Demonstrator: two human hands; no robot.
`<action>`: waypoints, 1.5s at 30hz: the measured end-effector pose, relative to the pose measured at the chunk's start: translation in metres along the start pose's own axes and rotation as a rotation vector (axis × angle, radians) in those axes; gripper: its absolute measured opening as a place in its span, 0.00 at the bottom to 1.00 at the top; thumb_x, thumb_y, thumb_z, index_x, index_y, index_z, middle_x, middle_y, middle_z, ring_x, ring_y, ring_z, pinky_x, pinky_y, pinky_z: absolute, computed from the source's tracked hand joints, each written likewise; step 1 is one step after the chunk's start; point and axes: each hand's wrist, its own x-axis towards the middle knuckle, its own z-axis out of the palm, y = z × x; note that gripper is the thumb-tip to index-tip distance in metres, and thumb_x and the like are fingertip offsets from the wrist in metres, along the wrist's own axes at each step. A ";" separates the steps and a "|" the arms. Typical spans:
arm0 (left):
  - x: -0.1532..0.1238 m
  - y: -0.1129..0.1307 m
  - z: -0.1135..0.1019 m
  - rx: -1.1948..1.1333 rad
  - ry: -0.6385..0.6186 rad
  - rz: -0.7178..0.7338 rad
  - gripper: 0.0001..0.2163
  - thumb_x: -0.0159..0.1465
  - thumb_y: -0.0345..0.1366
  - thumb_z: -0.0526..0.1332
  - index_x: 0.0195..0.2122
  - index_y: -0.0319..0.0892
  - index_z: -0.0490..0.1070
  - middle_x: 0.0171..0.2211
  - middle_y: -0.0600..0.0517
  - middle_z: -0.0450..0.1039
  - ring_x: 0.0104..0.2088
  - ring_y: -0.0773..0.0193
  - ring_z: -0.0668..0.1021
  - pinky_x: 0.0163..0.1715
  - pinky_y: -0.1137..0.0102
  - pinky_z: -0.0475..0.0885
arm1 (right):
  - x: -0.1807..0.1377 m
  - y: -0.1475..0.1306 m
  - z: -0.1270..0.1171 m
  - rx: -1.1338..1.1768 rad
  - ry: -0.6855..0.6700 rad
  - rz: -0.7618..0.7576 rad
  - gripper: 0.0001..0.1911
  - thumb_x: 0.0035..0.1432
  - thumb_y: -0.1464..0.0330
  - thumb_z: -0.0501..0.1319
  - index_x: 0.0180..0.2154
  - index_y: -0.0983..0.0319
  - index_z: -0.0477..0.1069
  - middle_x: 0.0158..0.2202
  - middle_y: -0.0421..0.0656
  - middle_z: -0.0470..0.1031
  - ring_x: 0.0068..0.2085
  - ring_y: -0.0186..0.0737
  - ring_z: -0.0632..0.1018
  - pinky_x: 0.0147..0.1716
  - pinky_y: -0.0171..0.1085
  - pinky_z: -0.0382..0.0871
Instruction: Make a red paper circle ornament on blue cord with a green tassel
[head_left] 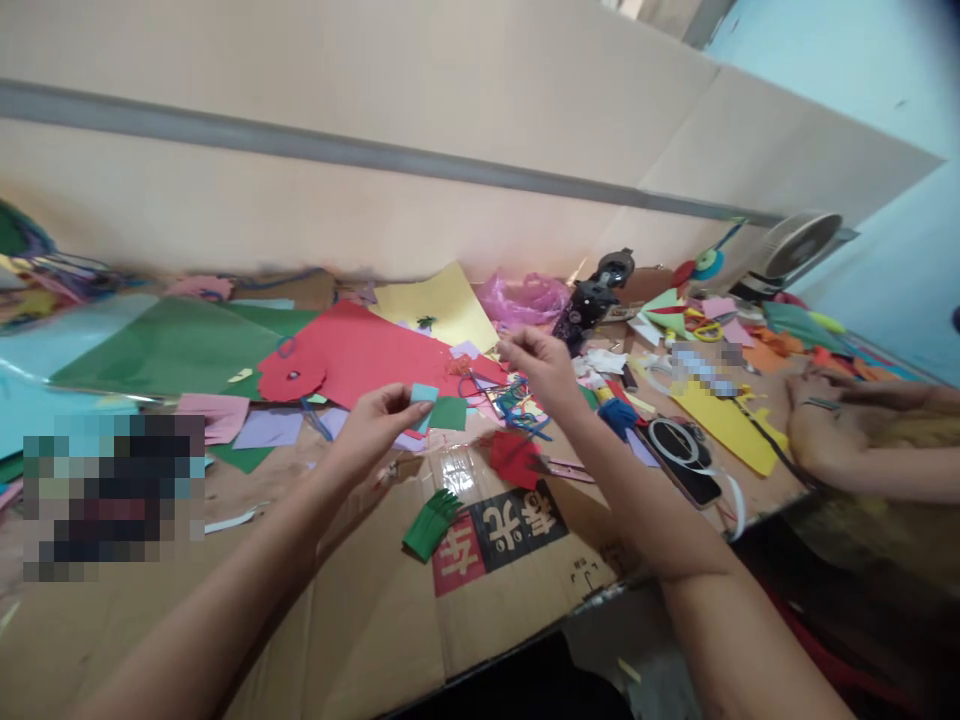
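My left hand [386, 410] pinches a small light blue paper piece [425, 394] between thumb and fingers. Just behind it a dark green paper square [448, 413] lies on the table. My right hand [541, 362] is raised over a tangle of coloured strings [517, 405], thumb and fingertips pressed together; what they hold, if anything, is too small to tell. Below my hands, a fringed green paper strip [433, 525] rests on the cardboard. A crumpled red piece [516, 458] sits by pink-handled scissors [568, 469] under my right forearm.
Flattened cardboard [360, 600] covers the near table. Behind are a large red sheet [375, 350], a scalloped red piece [292, 377] and a yellow sheet [439, 300]. Rightward lie a tape roll [673, 443], a phone [697, 486] and a fan [799, 250]. A co-worker's arms [862, 440] rest at the right.
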 end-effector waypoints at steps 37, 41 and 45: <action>0.001 -0.010 0.007 -0.432 0.143 -0.115 0.25 0.39 0.50 0.76 0.30 0.40 0.69 0.22 0.54 0.74 0.22 0.68 0.74 0.23 0.73 0.64 | -0.091 -0.013 -0.013 0.188 -0.378 0.525 0.14 0.52 0.59 0.65 0.33 0.61 0.66 0.28 0.38 0.70 0.27 0.34 0.72 0.28 0.34 0.65; 0.002 -0.012 0.005 -0.456 0.149 -0.113 0.24 0.42 0.48 0.75 0.31 0.41 0.68 0.22 0.54 0.74 0.23 0.67 0.76 0.23 0.74 0.64 | -0.078 -0.015 0.013 0.302 -0.486 0.576 0.13 0.49 0.64 0.63 0.37 0.60 0.66 0.29 0.39 0.75 0.24 0.35 0.75 0.25 0.35 0.66; 0.002 -0.013 0.004 -0.460 0.151 -0.122 0.23 0.44 0.48 0.74 0.32 0.41 0.67 0.22 0.54 0.74 0.25 0.64 0.78 0.23 0.74 0.65 | -0.076 -0.013 0.030 0.315 -0.532 0.600 0.14 0.49 0.64 0.61 0.39 0.59 0.66 0.21 0.35 0.70 0.19 0.32 0.68 0.18 0.32 0.59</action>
